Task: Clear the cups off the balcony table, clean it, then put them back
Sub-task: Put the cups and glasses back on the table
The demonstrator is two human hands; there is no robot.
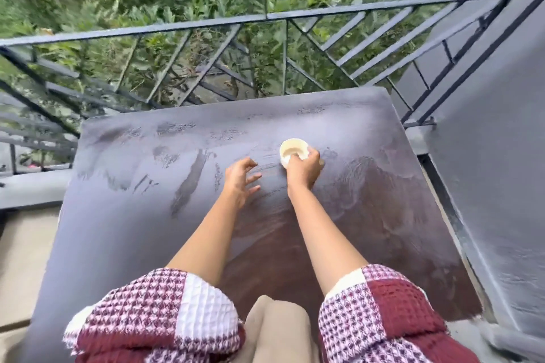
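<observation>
Right hand (303, 169) wraps the cream cup (293, 150) from its near side, fingers curled round the wall. Cup is upright, mid-table, a bit right of centre. I can't tell if its base is down on the top or just off it. Left hand (240, 178) holds nothing, fingers spread and loosely bent, near the cup on its left, over the table (147, 215).

Risks as I read them:
- Top shows wipe streaks and looks damp. Cup could skid if let go with any sideways push.
- Grip is on the near wall only. A quick release could tip it away from me.
- Far table edge sits by the open railing (265, 18), foliage below. Anything sliding that way could go through the bars.
- Left hand is close enough to clip the cup.

Only one cup in view, so I judge the put-back isn't finished.
</observation>
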